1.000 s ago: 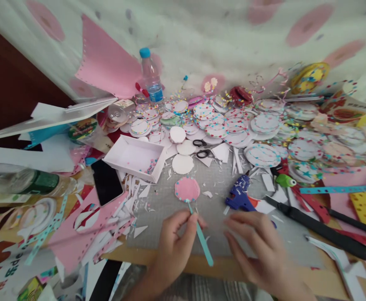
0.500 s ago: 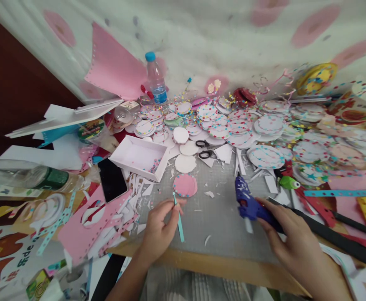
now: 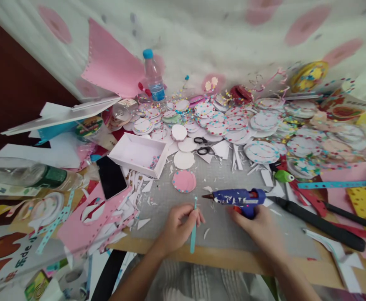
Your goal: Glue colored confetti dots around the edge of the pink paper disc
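While my left hand (image 3: 183, 223) pinches one teal stick (image 3: 192, 242) between thumb and fingers, my right hand (image 3: 261, 225) is wrapped around the handle of one blue glue gun (image 3: 237, 196). I see the gun's nozzle pointing left, just beside the stick's upper tip; whether they touch I cannot tell. Near that tip, one pink disc (image 3: 183, 182) lies on the gray mat (image 3: 220, 238), with dots along its left edge and a second edge showing at its right. Beyond it I count three plain white discs (image 3: 184, 159), one pair of scissors (image 3: 209, 147) with two black loops, one white box (image 3: 133, 152) holding loose dots, one phone (image 3: 112, 177), one upright blue-capped bottle (image 3: 154, 79) and one green-labelled bottle (image 3: 49, 177) lying down; the decorated discs (image 3: 262, 154) behind overlap too much for me to count
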A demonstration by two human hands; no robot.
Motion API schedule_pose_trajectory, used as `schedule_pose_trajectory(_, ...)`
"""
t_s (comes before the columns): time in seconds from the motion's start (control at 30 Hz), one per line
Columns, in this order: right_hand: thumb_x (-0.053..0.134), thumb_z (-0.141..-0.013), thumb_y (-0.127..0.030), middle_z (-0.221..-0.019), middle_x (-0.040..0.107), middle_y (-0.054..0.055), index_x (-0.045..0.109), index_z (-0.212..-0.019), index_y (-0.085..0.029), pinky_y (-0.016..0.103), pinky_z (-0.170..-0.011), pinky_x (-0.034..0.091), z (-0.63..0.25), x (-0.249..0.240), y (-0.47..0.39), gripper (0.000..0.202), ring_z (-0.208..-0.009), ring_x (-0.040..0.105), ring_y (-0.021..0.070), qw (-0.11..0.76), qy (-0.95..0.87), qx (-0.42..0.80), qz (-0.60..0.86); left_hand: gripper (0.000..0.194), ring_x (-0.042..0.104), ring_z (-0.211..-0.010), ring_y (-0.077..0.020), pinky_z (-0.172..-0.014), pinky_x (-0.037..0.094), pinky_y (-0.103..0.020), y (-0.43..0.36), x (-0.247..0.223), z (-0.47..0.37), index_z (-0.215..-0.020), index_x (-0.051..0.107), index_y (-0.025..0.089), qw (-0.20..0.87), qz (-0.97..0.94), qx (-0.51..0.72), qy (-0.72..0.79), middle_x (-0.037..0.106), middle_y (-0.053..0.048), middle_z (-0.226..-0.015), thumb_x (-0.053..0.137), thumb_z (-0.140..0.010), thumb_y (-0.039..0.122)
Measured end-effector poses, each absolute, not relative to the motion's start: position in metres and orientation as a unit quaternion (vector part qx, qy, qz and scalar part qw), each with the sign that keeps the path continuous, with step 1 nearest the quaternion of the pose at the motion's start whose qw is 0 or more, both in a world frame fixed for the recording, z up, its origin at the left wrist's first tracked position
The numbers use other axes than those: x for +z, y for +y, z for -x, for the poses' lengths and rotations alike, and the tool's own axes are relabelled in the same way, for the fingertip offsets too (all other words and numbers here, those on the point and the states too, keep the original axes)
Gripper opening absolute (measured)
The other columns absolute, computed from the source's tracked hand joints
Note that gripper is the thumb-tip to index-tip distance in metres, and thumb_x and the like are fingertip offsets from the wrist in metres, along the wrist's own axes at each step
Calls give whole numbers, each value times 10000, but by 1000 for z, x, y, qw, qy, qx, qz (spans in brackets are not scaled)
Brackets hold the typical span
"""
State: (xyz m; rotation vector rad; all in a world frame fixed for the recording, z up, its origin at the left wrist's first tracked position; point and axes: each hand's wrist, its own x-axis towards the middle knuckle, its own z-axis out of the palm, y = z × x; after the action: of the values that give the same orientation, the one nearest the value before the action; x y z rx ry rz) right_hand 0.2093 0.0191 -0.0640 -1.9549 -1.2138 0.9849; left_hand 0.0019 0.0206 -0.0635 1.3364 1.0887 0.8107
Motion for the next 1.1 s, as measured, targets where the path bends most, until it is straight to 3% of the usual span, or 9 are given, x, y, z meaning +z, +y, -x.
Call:
schedule_pose_trajectory(0.87,561,-604,-415,-412,372,-42,405,-464,-223,215,-355,254,-203,-70,21,284,-397,303,78,275,-512,337,741,383,580,-668,-135,-664,426,-240,23,-71,7,-588,519,160,594,-581,386,401,634,-52,-677,444,-941,287)
schedule_pose_trajectory(1.1,565,-623,-419,-428,409,-36,456,-497,-204,215,-370,290,-205,-75,21,272,-407,331,83,267,-521,346,733,377,573,-657,-129,-661,425,-235,24,-67,6,-593,523,158,591,-585,382,403,626,-46,-668,446,-940,285)
